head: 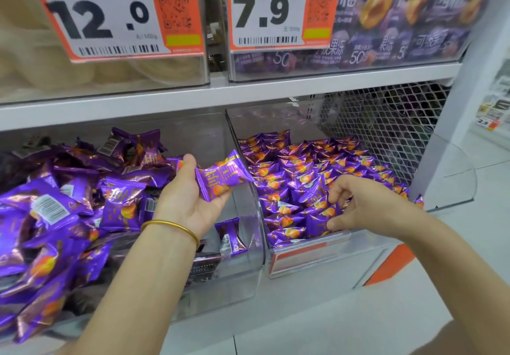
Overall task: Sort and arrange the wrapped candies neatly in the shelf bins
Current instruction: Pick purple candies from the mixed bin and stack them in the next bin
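Two clear plastic bins sit on the lower shelf. The left bin holds a loose heap of large purple wrapped candies. In the right bin lie several smaller purple candies in rows. My left hand, palm up with a gold bangle on the wrist, holds one large purple candy above the wall between the bins. My right hand reaches into the front of the right bin, its fingers curled and pinching a small candy there. One large candy lies alone at the left bin's front right corner.
The upper shelf carries two bins with price cards, 12.0 on the left and 7.9 on the right. A metal mesh panel closes off the shelf behind the right bin. A white upright stands at the right, with floor beyond it.
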Available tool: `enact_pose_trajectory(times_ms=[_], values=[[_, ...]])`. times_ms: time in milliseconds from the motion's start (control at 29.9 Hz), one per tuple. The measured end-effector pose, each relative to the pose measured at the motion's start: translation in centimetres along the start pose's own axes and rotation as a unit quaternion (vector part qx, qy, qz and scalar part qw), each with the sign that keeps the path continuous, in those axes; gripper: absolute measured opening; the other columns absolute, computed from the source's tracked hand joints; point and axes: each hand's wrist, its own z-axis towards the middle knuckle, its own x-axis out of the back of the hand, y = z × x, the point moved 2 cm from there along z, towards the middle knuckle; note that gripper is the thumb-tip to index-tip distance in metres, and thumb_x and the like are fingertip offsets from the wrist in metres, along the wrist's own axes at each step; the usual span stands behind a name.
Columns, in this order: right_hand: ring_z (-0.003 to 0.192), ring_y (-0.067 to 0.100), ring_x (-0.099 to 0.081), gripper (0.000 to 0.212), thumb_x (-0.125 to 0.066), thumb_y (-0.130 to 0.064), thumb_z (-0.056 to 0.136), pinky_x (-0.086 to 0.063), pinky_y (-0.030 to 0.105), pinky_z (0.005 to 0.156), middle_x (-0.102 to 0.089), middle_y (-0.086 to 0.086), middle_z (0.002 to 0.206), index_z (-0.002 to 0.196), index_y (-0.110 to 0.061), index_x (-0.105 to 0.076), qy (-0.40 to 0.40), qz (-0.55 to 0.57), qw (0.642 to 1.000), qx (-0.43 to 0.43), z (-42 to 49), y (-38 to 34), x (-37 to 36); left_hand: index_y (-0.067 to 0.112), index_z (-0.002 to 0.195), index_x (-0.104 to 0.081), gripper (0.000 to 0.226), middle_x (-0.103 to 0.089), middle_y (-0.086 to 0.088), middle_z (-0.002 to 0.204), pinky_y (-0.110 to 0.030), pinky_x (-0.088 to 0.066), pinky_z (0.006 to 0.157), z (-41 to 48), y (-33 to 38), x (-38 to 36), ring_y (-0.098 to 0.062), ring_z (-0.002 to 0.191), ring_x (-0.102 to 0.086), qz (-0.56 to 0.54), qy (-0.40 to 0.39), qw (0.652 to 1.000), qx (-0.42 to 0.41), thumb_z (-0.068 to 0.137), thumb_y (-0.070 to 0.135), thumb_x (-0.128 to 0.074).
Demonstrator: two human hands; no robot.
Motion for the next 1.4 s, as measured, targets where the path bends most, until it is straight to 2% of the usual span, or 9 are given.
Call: enact_pose_trajectory(times_ms=[167, 267, 401, 535, 669, 869, 1070, 1304, 1404], values=[[0.067, 0.015, -0.055, 0.041, -0.087, -0.017, 0.062, -0.045, 0.027, 0.061, -0.06, 0.003, 0.091, 0.089, -0.016, -0.056, -0.009, 0.023, 1.0, -0.019, -0.3, -0.1, 1.2, 0.014, 0.131, -0.042, 0.039, -0.059, -0.006, 0.084, -0.04, -0.048, 0.062, -0.1, -0.2, 0.0, -0.015, 0.069, -0.061, -0.01, -0.008, 1.0, -0.014, 0.098, 0.034, -0.043], [0.055, 0.004, -0.052, 0.025, -0.081, -0.019, 0.07, -0.043, 0.018, 0.056, -0.061, -0.001, 0.079, 0.082, -0.016, -0.058, 0.089, 0.031, 0.995, 0.031, -0.5, -2.0, 1.9, 0.015, 0.126, -0.044, 0.034, -0.059, -0.006, 0.086, -0.039, -0.051, 0.054, -0.4, -0.2, 0.1, -0.016, 0.064, -0.064, -0.015, -0.022, 0.999, -0.023, 0.098, 0.034, -0.043], [0.057, 0.007, -0.057, 0.014, -0.067, -0.016, 0.082, -0.049, 0.022, 0.056, -0.063, 0.001, 0.077, 0.095, -0.016, -0.063, 0.121, 0.249, 0.95, 0.144, -1.7, -8.5, 0.2, 0.016, 0.11, -0.044, 0.022, -0.054, -0.008, 0.085, -0.033, -0.054, 0.043, -0.7, -0.1, 0.0, -0.016, 0.063, -0.063, -0.02, -0.04, 0.998, -0.052, 0.097, 0.033, -0.046], [0.072, -0.001, -0.052, 0.042, -0.074, -0.032, 0.077, -0.045, 0.015, 0.068, -0.059, -0.014, 0.092, 0.115, -0.026, -0.058, 0.102, 0.179, 0.955, 0.213, -1.5, -12.3, -3.4, 0.015, 0.113, -0.044, 0.027, -0.057, -0.01, 0.081, -0.025, -0.054, 0.05, -1.3, -0.6, -0.2, -0.018, 0.07, -0.061, 0.0, -0.081, 0.995, -0.059, 0.096, 0.036, -0.045], [0.07, -0.006, -0.054, 0.028, -0.077, -0.012, 0.073, -0.041, 0.007, 0.061, -0.061, -0.016, 0.084, 0.092, -0.024, -0.061, 0.094, 0.212, 0.948, 0.216, -0.4, -12.5, -3.4, 0.01, 0.11, -0.05, 0.03, -0.061, -0.015, 0.091, -0.03, -0.054, 0.061, -1.9, -0.2, 0.0, -0.024, 0.076, -0.064, 0.018, -0.151, 0.988, -0.031, 0.096, 0.036, -0.043], [0.076, 0.009, -0.062, 0.031, -0.077, 0.002, 0.068, -0.053, 0.021, 0.072, -0.069, -0.004, 0.085, 0.089, -0.018, -0.065, 0.034, 0.331, 0.919, 0.211, -0.1, -11.2, -1.4, 0.001, 0.107, -0.058, 0.029, -0.062, -0.014, 0.097, -0.045, -0.055, 0.084, -2.5, 1.1, 0.6, -0.03, 0.091, -0.06, 0.145, -0.205, 0.962, -0.106, 0.089, 0.023, -0.05], [0.108, 0.016, -0.063, 0.026, -0.074, -0.004, 0.064, -0.055, 0.032, 0.085, -0.06, -0.002, 0.125, 0.084, -0.016, -0.064, 0.005, 0.35, 0.895, 0.278, -1.3, -10.8, -0.1, 0.011, 0.085, -0.057, 0.008, -0.067, 0.002, 0.067, -0.018, -0.048, 0.05, -4.7, 1.4, -0.4, -0.006, 0.055, -0.06, 0.386, -0.21, 0.837, -0.327, 0.082, 0.012, -0.064], [0.081, 0.013, -0.067, 0.039, -0.089, -0.027, 0.046, -0.054, 0.023, 0.073, -0.071, -0.002, 0.092, 0.075, -0.026, -0.064, 0.073, 0.403, 0.879, 0.243, -2.4, -4.3, 5.2, 0.021, 0.105, -0.06, 0.017, -0.067, -0.002, 0.096, -0.033, -0.056, 0.068, -5.0, -2.1, -6.5, -0.013, 0.078, -0.066, 0.506, -0.301, 0.75, -0.301, 0.096, 0.016, -0.046], [0.065, 0.008, -0.063, 0.042, -0.084, -0.001, 0.05, -0.051, 0.017, 0.059, -0.067, -0.005, 0.075, 0.079, -0.017, -0.058, 0.102, 0.404, 0.895, 0.157, -2.1, -0.5, 6.0, 0.018, 0.119, -0.059, 0.028, -0.062, -0.004, 0.114, -0.032, -0.046, 0.091, -2.5, -4.8, -7.7, -0.017, 0.103, -0.059, 0.68, -0.277, 0.589, -0.339, 0.093, 0.013, -0.05]])
